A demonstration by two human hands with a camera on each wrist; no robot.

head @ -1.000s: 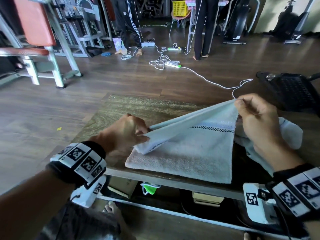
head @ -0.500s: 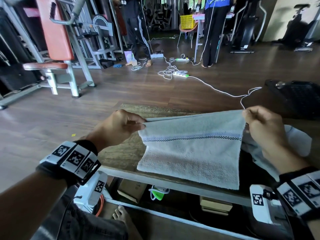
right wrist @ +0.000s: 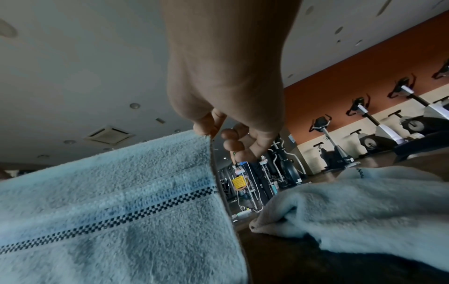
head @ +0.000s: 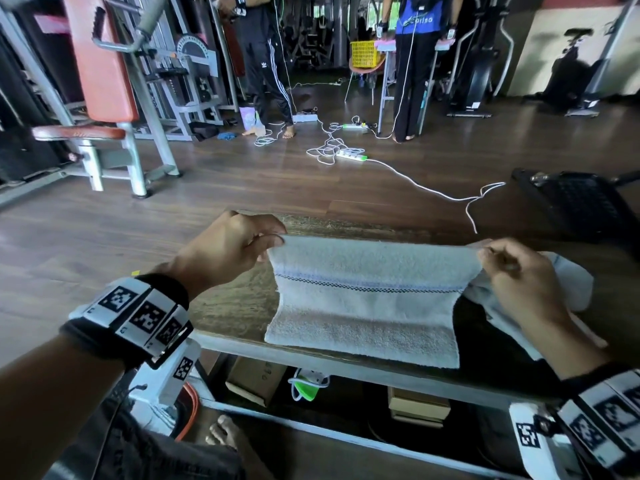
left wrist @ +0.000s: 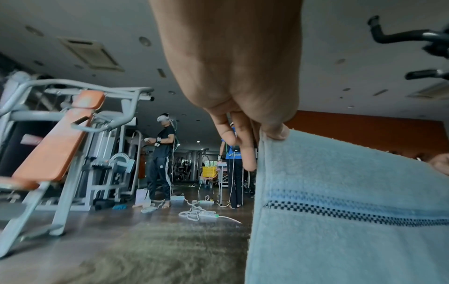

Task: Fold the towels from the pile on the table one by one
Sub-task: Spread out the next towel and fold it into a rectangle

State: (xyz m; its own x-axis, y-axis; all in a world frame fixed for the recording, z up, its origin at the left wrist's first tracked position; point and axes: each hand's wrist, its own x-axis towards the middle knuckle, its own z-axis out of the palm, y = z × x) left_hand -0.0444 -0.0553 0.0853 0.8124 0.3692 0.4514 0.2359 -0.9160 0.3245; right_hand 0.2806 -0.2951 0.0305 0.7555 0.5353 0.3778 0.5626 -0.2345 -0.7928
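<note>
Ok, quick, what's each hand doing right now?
Left hand: pinching the left top corner of the light blue towel.
Right hand: pinching the towel's right top corner.

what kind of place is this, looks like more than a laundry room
Most likely a gym. A weight bench with orange pads stands on the left, exercise bikes line the far wall, and an elliptical stands at the back. The towel is being folded on a table set up on the floor.
</note>
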